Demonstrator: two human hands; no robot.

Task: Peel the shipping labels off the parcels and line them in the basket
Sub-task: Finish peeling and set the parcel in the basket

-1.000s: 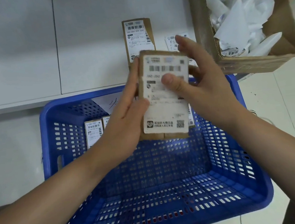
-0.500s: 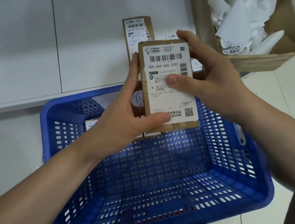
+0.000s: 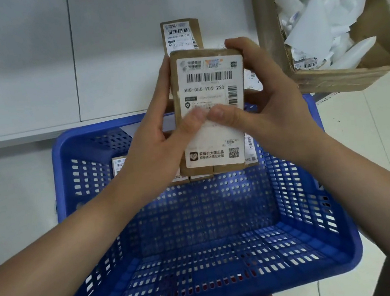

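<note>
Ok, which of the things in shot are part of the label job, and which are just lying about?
Job:
- held parcel, gripped by left hand and right hand
- its shipping label
- blue basket
- parcels in the basket
- labelled parcel on the table

Lying about:
- cardboard box of paper scraps

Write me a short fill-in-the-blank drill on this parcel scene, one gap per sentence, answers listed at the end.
1. Both the left hand and the right hand grip one brown ____ above the basket.
2. The basket under the hands is ____ in colour.
3. The label on the held parcel is printed with the code 050-050-V05-____.
4. The cardboard box at the upper right holds crumpled white ____.

Missing words: parcel; blue; 220; paper
</note>
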